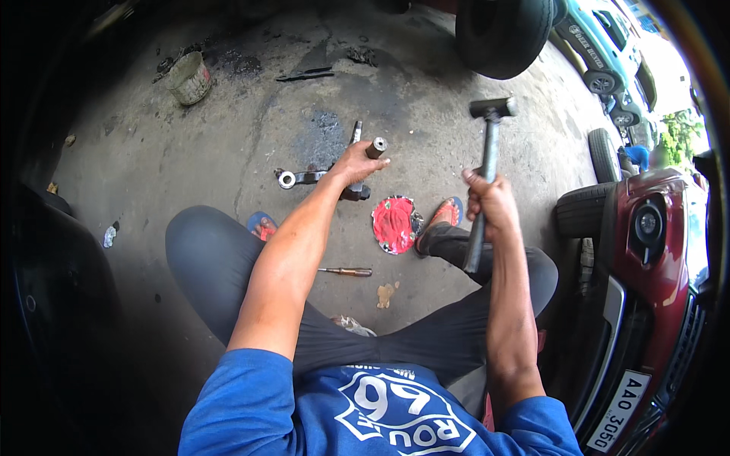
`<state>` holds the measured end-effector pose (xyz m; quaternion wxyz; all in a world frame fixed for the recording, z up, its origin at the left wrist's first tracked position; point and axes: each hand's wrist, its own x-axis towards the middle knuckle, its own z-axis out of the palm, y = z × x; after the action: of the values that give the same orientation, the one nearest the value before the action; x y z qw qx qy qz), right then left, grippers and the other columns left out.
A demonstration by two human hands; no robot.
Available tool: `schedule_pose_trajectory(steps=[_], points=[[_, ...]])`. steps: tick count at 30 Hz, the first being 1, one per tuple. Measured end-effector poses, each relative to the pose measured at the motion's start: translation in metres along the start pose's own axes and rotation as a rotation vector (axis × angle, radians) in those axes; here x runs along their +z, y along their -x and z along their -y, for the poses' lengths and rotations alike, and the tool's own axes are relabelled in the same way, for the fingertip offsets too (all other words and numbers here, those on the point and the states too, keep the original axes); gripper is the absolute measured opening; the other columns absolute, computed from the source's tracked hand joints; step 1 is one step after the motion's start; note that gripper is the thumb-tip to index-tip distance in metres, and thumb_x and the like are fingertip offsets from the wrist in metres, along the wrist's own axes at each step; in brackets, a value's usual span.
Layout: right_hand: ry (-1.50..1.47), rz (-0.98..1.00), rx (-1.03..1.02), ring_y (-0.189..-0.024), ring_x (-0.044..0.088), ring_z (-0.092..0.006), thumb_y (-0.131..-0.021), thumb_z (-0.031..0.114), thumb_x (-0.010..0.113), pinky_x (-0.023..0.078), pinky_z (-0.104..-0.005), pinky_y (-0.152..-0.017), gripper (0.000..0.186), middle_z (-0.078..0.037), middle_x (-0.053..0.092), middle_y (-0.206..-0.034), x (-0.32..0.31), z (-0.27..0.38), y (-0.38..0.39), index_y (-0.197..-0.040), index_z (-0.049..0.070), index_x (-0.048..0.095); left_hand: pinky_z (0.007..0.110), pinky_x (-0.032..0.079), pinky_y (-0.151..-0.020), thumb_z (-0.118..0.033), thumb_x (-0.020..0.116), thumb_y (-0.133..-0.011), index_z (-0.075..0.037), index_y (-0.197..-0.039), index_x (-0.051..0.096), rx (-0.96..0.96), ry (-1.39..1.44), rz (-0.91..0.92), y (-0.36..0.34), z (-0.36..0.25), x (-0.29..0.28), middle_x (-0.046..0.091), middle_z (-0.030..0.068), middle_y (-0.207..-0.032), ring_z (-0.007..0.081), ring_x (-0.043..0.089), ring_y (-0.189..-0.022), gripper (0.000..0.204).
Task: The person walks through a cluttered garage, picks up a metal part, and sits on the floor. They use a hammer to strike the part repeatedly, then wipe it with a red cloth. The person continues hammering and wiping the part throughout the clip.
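My right hand (493,204) is wrapped round the grey handle of a sledge-type hammer (491,140). The hammer is raised above the floor with its dark head uppermost. My left hand (354,166) grips a short dark metal tube (377,147), whose round hollow end faces up. Beneath that hand lies a dark metal vehicle part (308,178), which looks like a steering knuckle with a ringed arm on its left and a shaft pointing away. My hand hides its middle, so I cannot tell whether the tube touches it. Hammer and tube are apart.
A red round piece (395,226) lies near my right foot. A screwdriver (351,271) rests between my legs. Farther off are a dirty bucket (189,79), dark strips (306,74) and a large tyre (503,34). A red vehicle (646,251) stands close on the right.
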<state>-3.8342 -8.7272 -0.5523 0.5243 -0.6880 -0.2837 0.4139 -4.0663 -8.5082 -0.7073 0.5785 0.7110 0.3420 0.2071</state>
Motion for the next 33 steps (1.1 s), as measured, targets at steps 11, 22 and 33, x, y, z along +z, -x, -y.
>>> schedule_pose_trajectory(steps=[11,22,33], points=[[0.28,-0.355,-0.908,-0.067,0.055,-0.0142,-0.094,0.029,0.075,0.045,-0.0314,-0.063,0.028,-0.007,0.057,-0.072,0.102,0.215,0.036,-0.103,0.003,0.067,0.035,0.051,-0.078,-0.033,0.081,-0.087,-0.007,-0.087,0.065,-0.104,0.017,0.053,-0.027,-0.007,-0.008,0.069,0.0023,-0.083,0.0142,0.062,-0.08,0.031],[0.286,-0.089,0.127,-0.051,0.057,-0.0152,-0.084,0.014,0.082,0.046,-0.0363,-0.047,0.025,-0.005,0.059,-0.064,0.029,-0.014,0.007,-0.087,0.002,0.061,0.036,0.053,-0.079,-0.033,0.083,-0.087,-0.004,-0.098,0.071,-0.013,-0.027,-0.214,-0.016,0.002,-0.018,0.073,0.0042,-0.088,0.0164,0.067,-0.081,0.034],[-0.154,-0.639,0.694,-0.063,0.069,-0.0262,-0.083,0.013,0.081,0.055,-0.0415,-0.054,0.025,-0.014,0.07,-0.077,0.087,-0.223,-0.038,-0.1,0.0,0.069,0.052,0.051,-0.094,-0.034,0.071,-0.1,-0.012,-0.091,0.053,-0.343,0.677,-0.591,-0.031,0.061,-0.14,0.051,0.0027,-0.074,0.0219,0.056,-0.074,0.03]])
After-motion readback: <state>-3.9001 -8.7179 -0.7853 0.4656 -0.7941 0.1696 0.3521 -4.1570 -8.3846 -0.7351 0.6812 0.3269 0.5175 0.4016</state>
